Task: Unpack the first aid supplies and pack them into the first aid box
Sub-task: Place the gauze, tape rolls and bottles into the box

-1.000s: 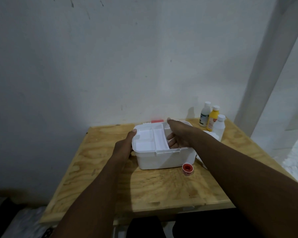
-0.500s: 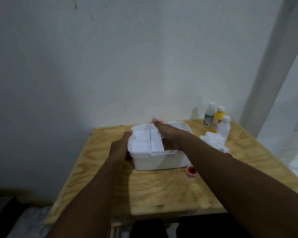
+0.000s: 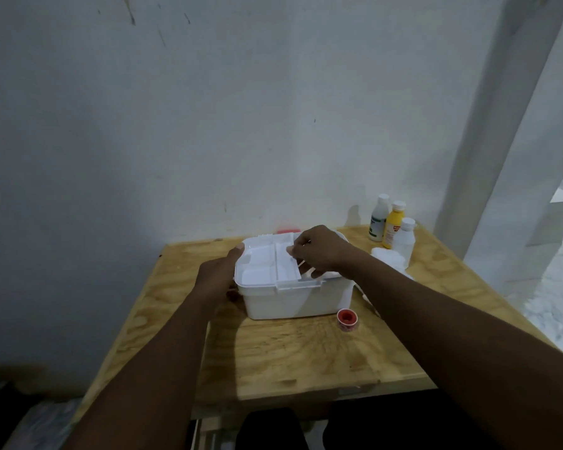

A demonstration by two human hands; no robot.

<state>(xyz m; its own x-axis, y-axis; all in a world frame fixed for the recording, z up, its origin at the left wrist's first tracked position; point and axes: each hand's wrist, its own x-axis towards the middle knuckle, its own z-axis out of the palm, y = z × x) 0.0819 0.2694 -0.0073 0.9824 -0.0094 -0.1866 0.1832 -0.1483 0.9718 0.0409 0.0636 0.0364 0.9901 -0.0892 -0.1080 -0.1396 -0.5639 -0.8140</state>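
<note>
At frame centre we steady the box [image 3: 293, 295] with our left hand [image 3: 216, 280] cupping its left wall, while our right hand [image 3: 319, 250] pinches the tray [image 3: 267, 271] edge lying directly under it.

One head-worn, wide-angle view, looking forward and down.
It faces a wall, with the wooden table [image 3: 306, 352] in the lower centre of the frame and both forearms entering from the bottom edge.
</note>
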